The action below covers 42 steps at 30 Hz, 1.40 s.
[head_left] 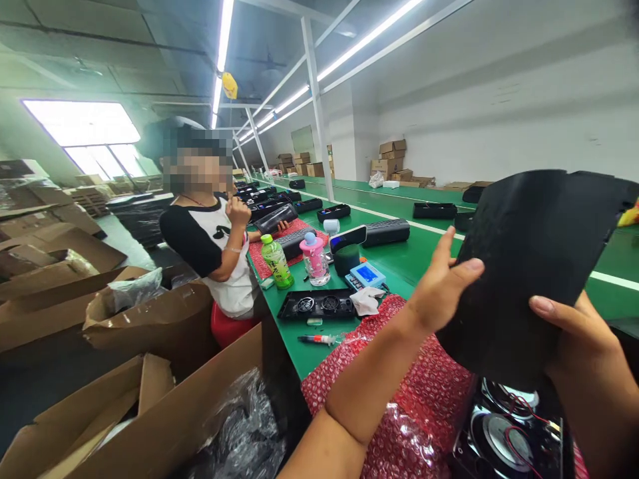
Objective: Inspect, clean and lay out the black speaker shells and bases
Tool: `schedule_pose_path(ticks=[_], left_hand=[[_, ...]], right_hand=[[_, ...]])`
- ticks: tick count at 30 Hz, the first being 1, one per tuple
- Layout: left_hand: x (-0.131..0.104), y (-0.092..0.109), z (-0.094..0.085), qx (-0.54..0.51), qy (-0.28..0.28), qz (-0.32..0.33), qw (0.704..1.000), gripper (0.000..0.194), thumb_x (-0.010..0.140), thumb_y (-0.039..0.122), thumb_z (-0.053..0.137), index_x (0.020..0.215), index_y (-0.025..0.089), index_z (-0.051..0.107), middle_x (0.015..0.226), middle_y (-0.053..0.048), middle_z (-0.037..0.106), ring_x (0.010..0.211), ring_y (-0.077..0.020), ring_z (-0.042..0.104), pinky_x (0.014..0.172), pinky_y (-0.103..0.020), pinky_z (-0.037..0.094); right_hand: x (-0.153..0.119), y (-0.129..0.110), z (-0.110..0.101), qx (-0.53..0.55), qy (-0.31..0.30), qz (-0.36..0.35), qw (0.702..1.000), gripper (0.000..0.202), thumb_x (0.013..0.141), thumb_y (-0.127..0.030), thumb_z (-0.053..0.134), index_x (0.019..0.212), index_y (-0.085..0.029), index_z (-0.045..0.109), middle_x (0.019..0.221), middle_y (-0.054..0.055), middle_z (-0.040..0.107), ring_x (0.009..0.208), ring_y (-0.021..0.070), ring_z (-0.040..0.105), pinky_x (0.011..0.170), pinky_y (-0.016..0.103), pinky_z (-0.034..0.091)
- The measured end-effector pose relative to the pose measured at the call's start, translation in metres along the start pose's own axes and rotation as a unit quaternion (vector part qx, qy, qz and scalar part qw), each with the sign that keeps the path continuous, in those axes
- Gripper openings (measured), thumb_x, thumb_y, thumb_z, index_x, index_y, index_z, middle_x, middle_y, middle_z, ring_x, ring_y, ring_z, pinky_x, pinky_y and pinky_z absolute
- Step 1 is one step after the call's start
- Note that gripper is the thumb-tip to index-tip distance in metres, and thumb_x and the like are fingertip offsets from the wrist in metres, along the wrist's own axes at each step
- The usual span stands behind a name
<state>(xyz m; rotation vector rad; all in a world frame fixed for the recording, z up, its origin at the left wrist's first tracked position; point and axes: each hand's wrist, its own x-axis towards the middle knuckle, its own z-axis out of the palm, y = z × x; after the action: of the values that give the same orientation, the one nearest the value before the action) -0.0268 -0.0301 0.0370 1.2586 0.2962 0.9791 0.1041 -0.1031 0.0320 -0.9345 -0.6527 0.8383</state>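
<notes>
A black curved plastic shell (524, 266) is held up in front of me at the right. My left hand (439, 286) grips its left edge, thumb flat on the near face. At the lower right my right hand (582, 326) holds it too, its thumb on the same face; the other fingers are partly hidden. Below the shell, a black speaker panel (499, 436) with round drivers and thin red wires lies on red bubble wrap (389, 426). Another black panel with two round grilles (319, 304) rests on the green table (299, 359), beside a syringe (318, 339).
A green bottle (277, 261), a pink-lidded bottle (315, 259), a phone (348, 237) and a blue device (367, 274) stand along the table. More black housings (334, 211) lie farther back. A co-worker (219, 233) holds a dark housing. Open cardboard boxes (150, 326) line the left.
</notes>
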Motion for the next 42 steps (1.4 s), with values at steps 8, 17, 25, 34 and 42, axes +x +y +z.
schedule_pose_path(ticks=[8,17,25,34,42], left_hand=[[0.026,-0.007,-0.021,-0.046,-0.03,0.026,0.998,0.079,0.079,0.053,0.06,0.15,0.026,0.038,0.119,-0.009,0.071,0.1,-0.0208,0.068,0.085,-0.032,0.051],[0.079,-0.111,-0.055,0.19,0.197,-0.126,0.953,0.03,0.089,0.027,0.068,0.115,0.014,0.062,0.124,-0.01,0.062,0.11,-0.0216,0.061,0.094,-0.041,0.052],[0.135,-0.173,-0.034,0.11,0.17,-0.391,0.898,0.039,0.096,0.042,0.059,0.125,0.015,0.058,0.119,-0.01,0.063,0.101,-0.0205,0.065,0.086,-0.041,0.058],[0.158,-0.163,-0.013,0.043,0.159,-0.482,0.86,0.036,0.096,0.037,0.06,0.124,0.015,0.059,0.119,-0.01,0.063,0.099,-0.0194,0.065,0.083,-0.038,0.059],[0.054,-0.07,-0.074,0.044,0.212,-0.445,0.869,0.022,0.099,0.022,0.05,0.116,0.01,0.059,0.088,-0.006,0.069,0.069,-0.0127,0.068,0.06,-0.023,0.059]], right_hand=[[0.022,-0.004,-0.004,0.265,0.041,-0.138,0.954,0.039,0.058,-0.05,0.074,0.082,-0.021,0.068,0.087,0.007,0.071,0.11,0.0346,0.064,0.101,0.058,0.05],[0.027,-0.036,-0.022,0.402,0.062,-0.282,0.869,0.046,0.069,-0.043,0.069,0.107,-0.017,0.068,0.108,0.006,0.067,0.12,0.0297,0.059,0.11,0.051,0.045],[0.016,-0.061,-0.05,0.269,0.154,-0.406,0.86,0.053,0.071,-0.043,0.064,0.119,-0.021,0.066,0.109,0.006,0.067,0.118,0.0311,0.061,0.106,0.053,0.051],[0.001,-0.084,-0.069,0.143,0.243,-0.449,0.848,0.048,0.086,-0.047,0.041,0.123,-0.025,0.065,0.108,0.005,0.065,0.118,0.0308,0.062,0.1,0.054,0.054],[0.003,-0.095,-0.084,0.193,0.221,-0.484,0.825,0.042,0.09,-0.045,0.041,0.105,-0.018,0.07,0.12,0.006,0.065,0.131,0.0322,0.054,0.104,0.053,0.052]])
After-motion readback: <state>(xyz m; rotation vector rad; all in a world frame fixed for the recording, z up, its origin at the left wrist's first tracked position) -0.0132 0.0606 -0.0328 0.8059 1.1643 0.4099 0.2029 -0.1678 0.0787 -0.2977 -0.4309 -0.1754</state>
